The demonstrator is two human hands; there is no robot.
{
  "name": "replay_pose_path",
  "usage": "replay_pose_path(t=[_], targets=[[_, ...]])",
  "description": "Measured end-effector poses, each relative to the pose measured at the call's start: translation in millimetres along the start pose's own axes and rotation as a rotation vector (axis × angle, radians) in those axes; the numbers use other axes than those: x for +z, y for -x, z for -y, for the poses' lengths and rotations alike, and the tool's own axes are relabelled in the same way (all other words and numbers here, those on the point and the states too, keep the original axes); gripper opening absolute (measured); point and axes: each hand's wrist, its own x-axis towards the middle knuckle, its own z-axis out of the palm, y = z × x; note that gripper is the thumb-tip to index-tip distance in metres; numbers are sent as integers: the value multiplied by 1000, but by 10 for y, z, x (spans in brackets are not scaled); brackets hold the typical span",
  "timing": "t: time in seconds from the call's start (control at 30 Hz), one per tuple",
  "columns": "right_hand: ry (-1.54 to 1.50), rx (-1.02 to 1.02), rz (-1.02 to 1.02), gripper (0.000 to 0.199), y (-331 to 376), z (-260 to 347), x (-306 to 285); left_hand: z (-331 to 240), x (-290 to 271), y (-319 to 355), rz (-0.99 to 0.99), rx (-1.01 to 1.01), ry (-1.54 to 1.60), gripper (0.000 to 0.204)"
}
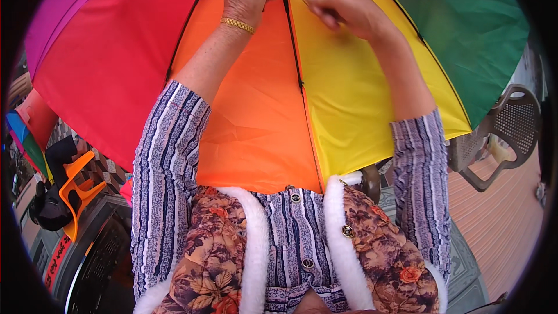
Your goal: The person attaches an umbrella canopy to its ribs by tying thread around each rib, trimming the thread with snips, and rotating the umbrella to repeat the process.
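Reads as a home yard or porch turned over to handwork; indoors or out, cannot tell. Everyday seating about: brown plastic chair (pixel 519 117) with perforated back at right, orange plastic chair (pixel 78 166) at left. Underfoot at right, a pinkish, ribbed-looking floor (pixel 494 209); nearer the person, grey-green patterned tiles (pixel 465 267). Left side: chequered paving (pixel 113 171), a red strip (pixel 58 259) lower down. Two rainbow umbrellas suggest the work: a large umbrella (pixel 250 134) spread in front of the person, a second umbrella (pixel 29 139) partly visible far left. Clutter beyond it too blurred to name.
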Motion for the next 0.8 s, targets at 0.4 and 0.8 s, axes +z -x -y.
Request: replay_pose_path(t=[0.4, 0.8], targets=[[195, -12, -319, 9, 836, 261, -605, 295, -238, -27, 131, 71, -485, 11], [285, -159, -480, 14, 847, 67, -658, 89, -35, -12, -37, 63, -1077, 22]])
